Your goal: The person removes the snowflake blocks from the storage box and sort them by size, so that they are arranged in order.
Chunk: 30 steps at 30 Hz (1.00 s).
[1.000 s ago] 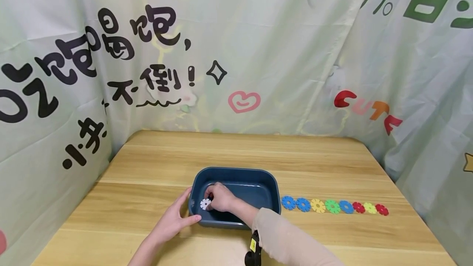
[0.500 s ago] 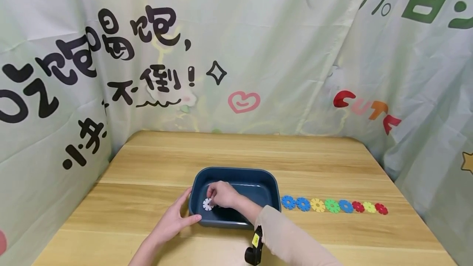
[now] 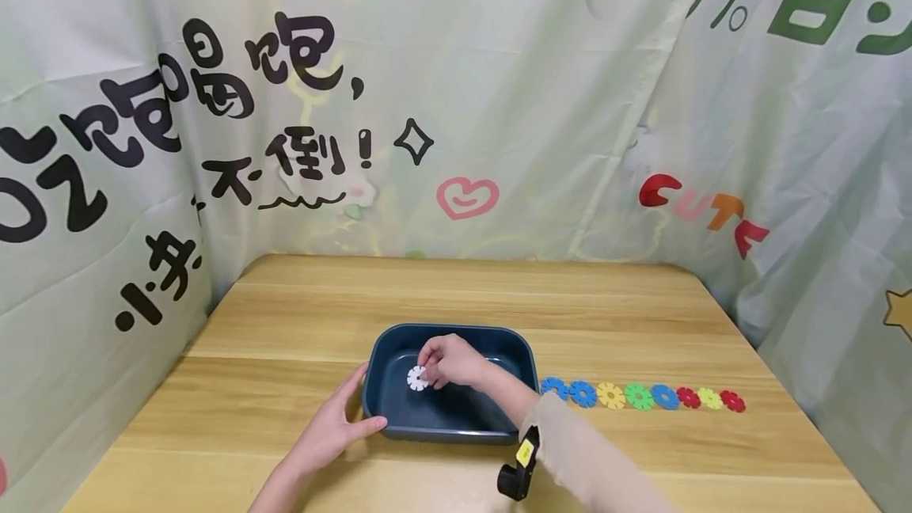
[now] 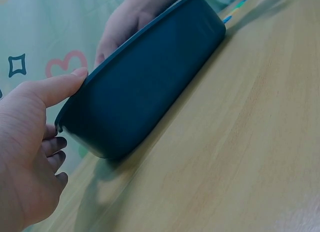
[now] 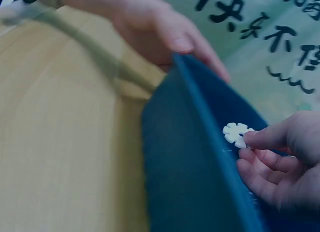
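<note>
My right hand (image 3: 456, 361) pinches a white snowflake disc (image 3: 416, 378), a flat plastic piece with notched edges, between thumb and fingers over the inside of a dark blue plastic basin (image 3: 449, 435). In the right wrist view the white disc (image 5: 234, 134) stands out from the fingertips near the basin's long rim. My left hand (image 3: 331, 426) holds the basin's left end. Its thumb (image 4: 67, 87) lies on the rim in the left wrist view, and the other fingers curl at the outside of the end wall.
To the basin's right, a row of snowflake discs lies on the wooden table (image 3: 456, 291): several blue, a yellow (image 3: 610, 396), a green (image 3: 639, 397), two red and a small yellow-green one (image 3: 709, 398). Printed curtains (image 3: 527, 101) surround the table's back and sides.
My right hand has lifted the white disc and carried it rightward and away from the basin's left end. The left hand keeps its hold and the row looks the same.
</note>
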Tool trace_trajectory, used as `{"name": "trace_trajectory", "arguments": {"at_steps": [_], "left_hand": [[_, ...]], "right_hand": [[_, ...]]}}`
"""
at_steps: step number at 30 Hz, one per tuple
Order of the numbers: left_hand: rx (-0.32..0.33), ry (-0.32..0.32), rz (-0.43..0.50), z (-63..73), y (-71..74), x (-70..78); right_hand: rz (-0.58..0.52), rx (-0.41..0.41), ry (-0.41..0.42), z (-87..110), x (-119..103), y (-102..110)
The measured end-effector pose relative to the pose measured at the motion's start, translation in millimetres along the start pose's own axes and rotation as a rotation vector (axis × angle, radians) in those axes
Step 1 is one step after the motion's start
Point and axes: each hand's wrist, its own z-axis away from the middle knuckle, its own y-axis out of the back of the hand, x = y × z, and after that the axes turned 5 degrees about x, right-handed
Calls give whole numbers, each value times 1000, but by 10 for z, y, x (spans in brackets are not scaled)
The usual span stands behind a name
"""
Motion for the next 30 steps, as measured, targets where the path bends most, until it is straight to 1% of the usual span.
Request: {"name": "trace_trajectory", "arguments": {"at_steps": [7,11,15,21,30], "left_hand": [[6,-23,8,2,-10,-9],[3,-39,24,-2,-20,-22],[8,-45,20,-4,-30,-46],[13,-25,5,13,-42,-77],[14,-25,11,17,-44,-65]], "right_hand": [[-162,31,-14,136,-69,368],[-226,79,-5,238,-46,614],[-276,136,-4,359,34,852],[-282,231,-21,629,218,1255],[-251,371,-55,1211,581,1958]]}}
